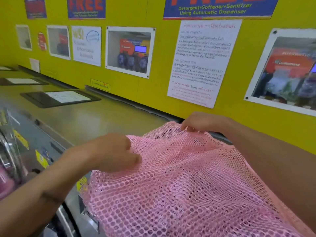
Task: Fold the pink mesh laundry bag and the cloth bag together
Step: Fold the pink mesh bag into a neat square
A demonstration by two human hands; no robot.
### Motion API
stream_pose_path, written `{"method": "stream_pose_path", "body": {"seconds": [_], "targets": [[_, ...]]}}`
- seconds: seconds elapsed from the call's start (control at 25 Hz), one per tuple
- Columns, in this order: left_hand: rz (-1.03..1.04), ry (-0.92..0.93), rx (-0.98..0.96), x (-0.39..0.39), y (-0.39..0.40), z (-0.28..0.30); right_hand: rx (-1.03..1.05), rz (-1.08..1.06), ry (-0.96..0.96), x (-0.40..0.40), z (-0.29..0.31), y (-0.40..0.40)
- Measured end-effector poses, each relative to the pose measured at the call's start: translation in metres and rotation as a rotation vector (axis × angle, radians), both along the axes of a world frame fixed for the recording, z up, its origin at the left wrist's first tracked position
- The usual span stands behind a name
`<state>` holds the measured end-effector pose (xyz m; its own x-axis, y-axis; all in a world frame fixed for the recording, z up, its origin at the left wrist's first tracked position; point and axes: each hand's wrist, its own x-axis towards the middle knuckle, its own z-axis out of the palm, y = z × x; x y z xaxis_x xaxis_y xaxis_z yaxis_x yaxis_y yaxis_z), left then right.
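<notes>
steel machine top, yellow postered wall

— Where is there room around the pink mesh bag?

— To its left the metal machine top lies bare, a broad open stretch running away from the bag.

— Anything on that stretch?

— Farther left of the bag, a dark lid frame with a white sheet lies flat, and more like it beyond.

— And behind the bag?

— The yellow wall stands right behind it, hung with posters; no passage there.

— On the bag itself?

— The left hand rests at its left edge, the right hand pinches its far edge, and the right forearm crosses its right side.
</notes>
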<state>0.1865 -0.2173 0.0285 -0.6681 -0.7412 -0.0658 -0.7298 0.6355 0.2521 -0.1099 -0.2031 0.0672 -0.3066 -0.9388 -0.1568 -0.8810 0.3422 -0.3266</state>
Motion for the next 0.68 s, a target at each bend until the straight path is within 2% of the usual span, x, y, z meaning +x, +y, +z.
{"method": "stream_pose_path", "body": {"seconds": [0.12, 0.2, 0.28, 0.32, 0.4, 0.48, 0.52, 0.6, 0.68], "targets": [[-0.094, 0.111, 0.09, -0.007, 0.002, -0.006, -0.066, 0.151, 0.057, 0.025, -0.009, -0.007], [-0.175, 0.185, 0.15, -0.008, 0.003, -0.004, 0.034, 0.273, 0.176, 0.046, -0.014, -0.006], [-0.193, 0.272, 0.171, -0.005, 0.0, -0.004, 0.111, 0.279, 0.244, 0.052, -0.017, -0.008], [-0.167, 0.339, 0.192, -0.002, -0.001, -0.004, 0.065, 0.261, 0.27, 0.052, -0.015, -0.009], [-0.074, 0.469, 0.181, 0.004, -0.008, -0.002, -0.24, 0.129, 0.377, 0.045, -0.005, -0.016], [0.013, 0.473, 0.141, 0.007, -0.016, -0.002, -0.543, -0.111, 0.531, 0.035, 0.012, -0.022], [0.023, 0.448, 0.15, 0.007, -0.018, -0.003, -0.562, -0.216, 0.608, 0.029, 0.02, -0.022], [-0.024, 0.391, 0.197, 0.007, -0.016, -0.006, -0.376, -0.342, 0.718, 0.015, 0.028, -0.02], [-0.092, 0.352, 0.253, 0.008, -0.009, -0.011, -0.185, -0.355, 0.691, -0.003, 0.024, -0.018]]}}
